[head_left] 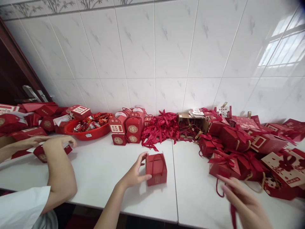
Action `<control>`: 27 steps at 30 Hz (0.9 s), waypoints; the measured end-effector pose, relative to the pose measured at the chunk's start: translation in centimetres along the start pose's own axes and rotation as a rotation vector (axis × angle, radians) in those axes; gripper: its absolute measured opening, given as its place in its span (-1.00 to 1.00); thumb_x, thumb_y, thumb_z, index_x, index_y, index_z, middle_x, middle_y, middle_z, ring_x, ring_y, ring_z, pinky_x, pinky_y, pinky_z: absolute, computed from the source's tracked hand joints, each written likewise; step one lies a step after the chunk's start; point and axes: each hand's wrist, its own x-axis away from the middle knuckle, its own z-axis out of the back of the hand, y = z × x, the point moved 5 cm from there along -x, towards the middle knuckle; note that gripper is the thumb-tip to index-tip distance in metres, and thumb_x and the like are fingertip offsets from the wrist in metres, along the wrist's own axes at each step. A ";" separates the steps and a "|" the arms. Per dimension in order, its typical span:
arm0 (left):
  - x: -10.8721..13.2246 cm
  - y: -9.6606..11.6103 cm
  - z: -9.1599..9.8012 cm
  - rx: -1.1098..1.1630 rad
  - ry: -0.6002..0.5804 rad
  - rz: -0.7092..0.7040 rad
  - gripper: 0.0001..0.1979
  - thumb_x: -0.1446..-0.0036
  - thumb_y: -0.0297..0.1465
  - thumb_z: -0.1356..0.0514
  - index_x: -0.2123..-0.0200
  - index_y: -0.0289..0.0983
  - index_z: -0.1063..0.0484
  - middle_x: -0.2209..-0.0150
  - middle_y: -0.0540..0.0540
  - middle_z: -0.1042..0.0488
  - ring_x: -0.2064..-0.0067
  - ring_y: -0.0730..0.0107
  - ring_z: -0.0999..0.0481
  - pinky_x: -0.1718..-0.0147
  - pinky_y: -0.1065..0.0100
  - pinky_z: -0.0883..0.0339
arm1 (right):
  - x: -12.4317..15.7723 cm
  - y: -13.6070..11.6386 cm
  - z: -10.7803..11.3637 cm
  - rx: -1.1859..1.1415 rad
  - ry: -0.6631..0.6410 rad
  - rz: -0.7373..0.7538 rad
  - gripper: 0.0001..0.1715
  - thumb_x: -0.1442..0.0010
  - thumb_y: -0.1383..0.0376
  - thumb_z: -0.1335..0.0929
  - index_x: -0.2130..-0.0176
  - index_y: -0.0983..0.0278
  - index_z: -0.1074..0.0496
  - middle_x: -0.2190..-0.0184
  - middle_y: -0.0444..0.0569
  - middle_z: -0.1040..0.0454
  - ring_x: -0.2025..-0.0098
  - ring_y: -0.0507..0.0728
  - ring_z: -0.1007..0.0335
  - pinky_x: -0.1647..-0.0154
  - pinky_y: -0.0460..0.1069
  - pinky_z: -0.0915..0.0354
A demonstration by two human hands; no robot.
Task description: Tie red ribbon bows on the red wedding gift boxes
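Note:
A small red gift box (156, 169) with a ribbon handle stands on the white table (102, 171), near its front edge. My left hand (134, 174) grips the box's left side, thumb low and fingers at the top edge. At the lower right, my right hand (244, 201) pinches a thin red ribbon (233, 215) that dangles below the fingers. That hand hovers just in front of a heap of finished red boxes (234, 149) tied with bows.
A pile of loose red ribbons (160, 127) lies against the tiled wall beside an open cardboard carton (188, 119). Upright red boxes (126, 128) and a red basin of sweets (88, 127) stand to the left. A co-worker's arms (59, 165) in a white sleeve handle a box at far left.

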 end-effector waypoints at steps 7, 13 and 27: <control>-0.9 2.4 -4.8 0.314 -0.245 0.060 -0.58 -0.22 -0.23 -0.04 -0.14 -0.12 -0.24 -0.21 -0.12 -0.26 -0.21 0.20 -0.26 -0.16 0.15 -0.16 | -2.0 2.0 -11.0 -0.032 -0.285 -0.137 -0.43 -0.11 -0.03 -0.31 0.01 0.24 -0.48 0.22 0.09 -0.51 0.19 0.20 -0.40 0.11 0.08 -0.33; 0.2 2.9 -6.1 0.233 0.153 0.020 -0.79 -0.17 -0.21 -0.10 0.23 -0.20 -0.38 -0.01 -0.17 -0.34 -0.11 0.17 -0.33 0.00 0.22 -0.32 | 0.1 3.7 -12.7 -0.221 -0.366 -0.198 -0.41 -0.12 0.00 -0.33 -0.10 0.15 -0.37 -0.02 0.05 -0.43 -0.03 0.24 -0.35 -0.03 0.13 -0.29; 1.3 3.0 -8.7 0.317 0.189 0.025 -0.81 -0.20 -0.22 -0.06 0.36 -0.22 -0.30 -0.03 -0.19 -0.30 -0.09 0.18 -0.34 0.02 0.25 -0.35 | 0.5 3.3 -10.9 -0.151 -0.297 -0.208 -0.53 -0.13 0.00 -0.31 0.14 0.30 -0.47 0.17 0.09 -0.52 0.17 0.21 -0.43 0.20 0.02 -0.36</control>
